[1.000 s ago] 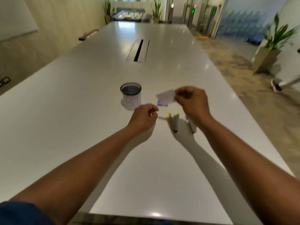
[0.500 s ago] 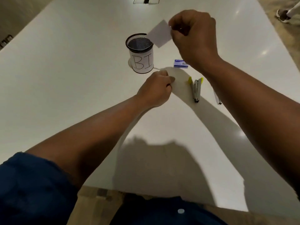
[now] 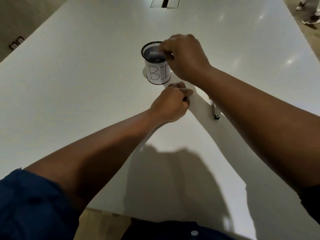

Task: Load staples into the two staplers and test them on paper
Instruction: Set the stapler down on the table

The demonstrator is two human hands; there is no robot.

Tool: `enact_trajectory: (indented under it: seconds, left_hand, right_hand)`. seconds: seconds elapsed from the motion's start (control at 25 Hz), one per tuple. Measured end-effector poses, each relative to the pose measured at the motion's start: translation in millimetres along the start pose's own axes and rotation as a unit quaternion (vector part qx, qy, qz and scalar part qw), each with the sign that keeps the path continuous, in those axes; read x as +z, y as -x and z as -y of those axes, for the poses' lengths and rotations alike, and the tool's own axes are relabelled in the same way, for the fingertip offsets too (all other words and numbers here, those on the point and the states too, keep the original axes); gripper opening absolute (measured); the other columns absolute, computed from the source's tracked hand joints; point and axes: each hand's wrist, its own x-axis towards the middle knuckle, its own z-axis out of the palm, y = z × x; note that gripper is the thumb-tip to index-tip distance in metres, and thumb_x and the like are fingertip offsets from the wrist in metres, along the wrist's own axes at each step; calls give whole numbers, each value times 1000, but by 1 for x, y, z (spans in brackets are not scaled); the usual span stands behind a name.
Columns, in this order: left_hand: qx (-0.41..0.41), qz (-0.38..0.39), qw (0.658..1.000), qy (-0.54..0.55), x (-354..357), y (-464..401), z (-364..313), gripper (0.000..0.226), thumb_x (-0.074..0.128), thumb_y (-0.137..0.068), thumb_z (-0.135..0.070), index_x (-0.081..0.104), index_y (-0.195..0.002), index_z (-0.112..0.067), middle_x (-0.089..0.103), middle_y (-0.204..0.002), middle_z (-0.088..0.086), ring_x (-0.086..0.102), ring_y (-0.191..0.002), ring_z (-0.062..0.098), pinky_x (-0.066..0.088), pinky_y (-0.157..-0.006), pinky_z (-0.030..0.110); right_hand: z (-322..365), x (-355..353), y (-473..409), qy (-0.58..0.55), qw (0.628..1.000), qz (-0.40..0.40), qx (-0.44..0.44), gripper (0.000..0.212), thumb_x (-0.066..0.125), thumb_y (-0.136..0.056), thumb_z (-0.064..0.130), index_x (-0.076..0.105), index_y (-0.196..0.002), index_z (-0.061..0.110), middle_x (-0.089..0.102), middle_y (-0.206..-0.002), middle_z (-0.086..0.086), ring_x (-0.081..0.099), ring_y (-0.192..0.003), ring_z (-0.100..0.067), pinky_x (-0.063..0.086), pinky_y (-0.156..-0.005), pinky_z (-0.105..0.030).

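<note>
Over the round black mesh cup point(image 3: 154, 53), a small paper slip point(image 3: 154, 53) is apparently pinched by the right hand point(image 3: 186, 58); the left hand point(image 3: 170, 103) is clenched on the glossy white table point(image 3: 78, 80).

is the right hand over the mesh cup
Yes, the right hand hangs over the rim of the mesh cup, its fingers at a small paper scrap inside.

A glossy white rectangular table point(image 3: 72, 87) fills the scene. Far of centre stands a black wire-mesh round cup point(image 3: 156, 63), its rim a fine black grid, wrapped in a white paper label with thin black handwritten letters. To its right, a silver metal stapler point(image 3: 215, 110) shows a yellow tip. Near left, a dark blue fabric sleeve point(image 3: 29, 205).
</note>
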Motion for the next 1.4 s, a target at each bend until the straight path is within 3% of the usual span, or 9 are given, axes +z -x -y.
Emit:
enact_trajectory:
  seconds: [0.12,0.28,0.4,0.56,0.76,0.92,1.08,1.2,1.4]
  left_hand:
    - [-10,17,1000,-16,1,-1,3,36,49,-92,-22,71,-121,-19,67,-121,4,54,-126,24,47,-101,29]
    - [6,2,1000,13,0,-1,3,29,49,-90,-19,73,-102,-12,65,-98,2,64,-104,25,47,-84,24]
    - [20,-7,1000,9,2,-2,4,32,51,-91,-14,76,-109,-9,64,-99,5,64,-90,22,55,-82,32]
    - [32,-18,999,-15,3,-1,3,17,48,-85,-7,62,-77,-3,55,-79,9,55,-75,26,49,-68,46]
    - [41,-17,999,-14,3,-1,1,13,46,-84,-6,48,-71,-6,50,-74,7,52,-73,27,48,-67,49]
    - [31,-30,999,-13,8,-4,5,17,47,-85,-9,64,-85,-5,59,-83,11,58,-78,29,52,-73,47]
    - [-14,-47,999,3,15,-10,6,26,52,-88,-11,73,-103,-13,70,-97,8,65,-91,24,53,-84,36]
    - [-75,-45,996,14,20,-19,-2,30,52,-91,-16,73,-111,-21,74,-111,2,67,-102,21,49,-89,30]
    - [-75,-54,996,16,26,-18,-11,34,55,-92,-22,70,-122,-25,72,-117,-1,66,-107,21,48,-92,30]
  right_hand:
    - [-3,8,5,-15,1000,2,-3,22,46,-88,5,68,-91,6,66,-84,-12,60,-82,-32,48,-72,-45]
    - [-8,6,19,-88,994,-59,17,30,50,-91,1,75,-107,7,75,-99,-10,67,-93,-27,52,-81,-43]
    - [-19,-5,35,-116,986,-110,53,28,54,-92,1,76,-107,7,78,-103,-8,70,-95,-24,54,-85,-39]
    - [-40,-17,64,-140,975,-113,129,25,58,-91,0,77,-107,7,77,-106,-5,69,-96,-19,54,-91,-31]
    - [-63,-23,108,-143,952,-124,239,30,57,-87,2,75,-109,13,73,-104,4,62,-81,-6,47,-82,-16]
    - [-74,-29,138,-114,943,-107,294,28,59,-86,4,75,-106,16,74,-102,3,64,-80,-11,43,-78,-18]
    - [-62,-24,163,-91,948,-70,298,19,64,-88,18,74,-103,14,75,-97,-2,70,-84,-21,52,-83,-30]
    - [-45,-11,174,-72,953,-52,289,26,69,-86,32,67,-99,9,72,-92,-7,68,-84,-27,53,-78,-40]
    - [-37,5,180,-73,952,-61,292,34,74,-82,34,56,-95,9,57,-85,2,55,-86,-25,36,-68,-33]
